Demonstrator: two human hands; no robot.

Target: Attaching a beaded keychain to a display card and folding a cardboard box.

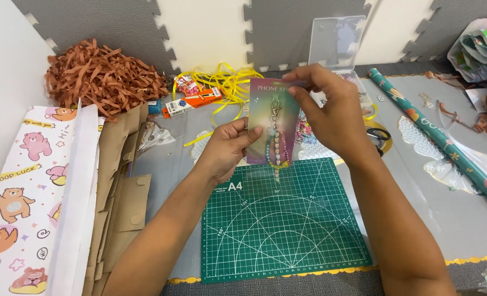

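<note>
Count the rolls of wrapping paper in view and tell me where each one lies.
2. A white bear-print roll lies at the far left beside flat brown cardboard; a teal patterned roll lies diagonally at the right. Others may be hidden outside the frame.

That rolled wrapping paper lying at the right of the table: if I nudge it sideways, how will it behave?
The roll of teal wrapping paper is a long round tube lying flat, so a sideways nudge would probably make it roll. It looks light for its length, being paper. A push near one end would more likely swing it round than shift it whole.
</note>
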